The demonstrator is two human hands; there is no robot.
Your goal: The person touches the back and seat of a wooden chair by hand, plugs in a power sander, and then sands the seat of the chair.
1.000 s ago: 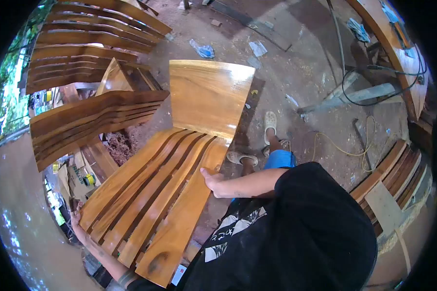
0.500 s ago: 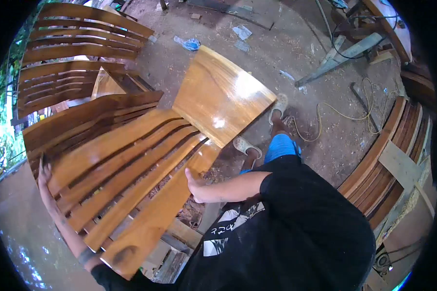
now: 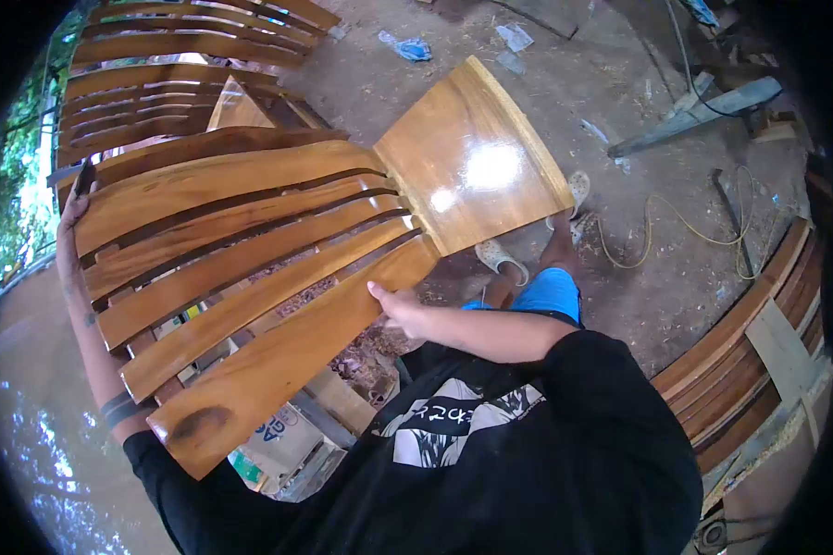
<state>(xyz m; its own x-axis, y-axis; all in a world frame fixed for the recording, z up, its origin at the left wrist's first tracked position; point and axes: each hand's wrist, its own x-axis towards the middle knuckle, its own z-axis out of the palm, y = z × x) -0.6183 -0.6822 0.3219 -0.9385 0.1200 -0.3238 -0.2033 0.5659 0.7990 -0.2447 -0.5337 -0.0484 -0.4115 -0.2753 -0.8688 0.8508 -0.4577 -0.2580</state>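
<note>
Dirt floor (image 3: 676,305) — yellow cord (image 3: 662,222), paper scraps (image 3: 514,37)

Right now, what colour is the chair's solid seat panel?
Glossy golden-brown varnished wood, the seat panel shows best in the head view.

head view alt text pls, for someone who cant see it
A person in a black shirt holds a varnished wooden slatted chair off the ground, left hand gripping the far edge of its slats, right hand on the near slat. More slatted chairs stand behind on a dirt floor.

Dirt floor (image 3: 416,102) (littered with scraps), slatted benches (image 3: 176,55) behind.
</note>
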